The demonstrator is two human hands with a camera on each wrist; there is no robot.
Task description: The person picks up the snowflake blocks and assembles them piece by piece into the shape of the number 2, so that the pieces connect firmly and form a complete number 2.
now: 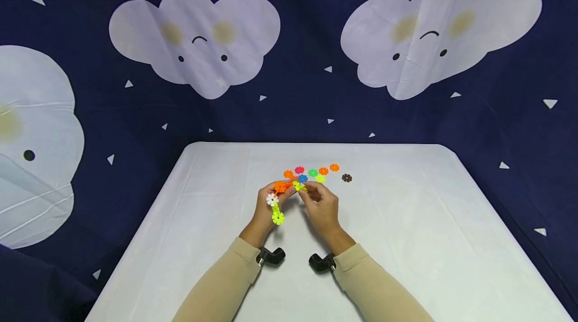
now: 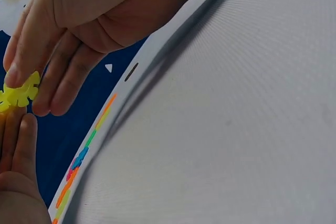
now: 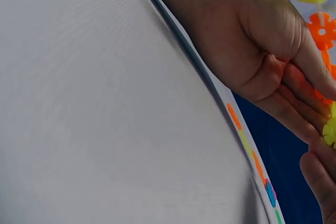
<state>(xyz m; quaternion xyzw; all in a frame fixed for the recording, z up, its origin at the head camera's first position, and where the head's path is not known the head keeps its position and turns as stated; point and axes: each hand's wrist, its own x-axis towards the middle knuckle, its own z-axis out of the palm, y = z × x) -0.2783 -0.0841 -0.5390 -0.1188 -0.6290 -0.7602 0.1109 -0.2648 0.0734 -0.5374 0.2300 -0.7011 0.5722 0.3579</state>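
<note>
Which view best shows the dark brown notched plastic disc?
Head view: the dark brown notched plastic disc lies fully visible, notches clear. Left wrist shows it only as a thin edge-on sliver; right wrist doesn't show it.

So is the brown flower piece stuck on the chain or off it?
Off: the brown flower piece lies flat on the table, apart from the chain held up above it.

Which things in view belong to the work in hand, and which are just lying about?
In the work:
chain of orange, white and yellow-green discs, held by the left hand
yellow-green piece, pinched by the right hand

Lying loose, possibly spares:
orange discs
pink disc
green disc
blue disc
yellow disc
brown disc
</note>
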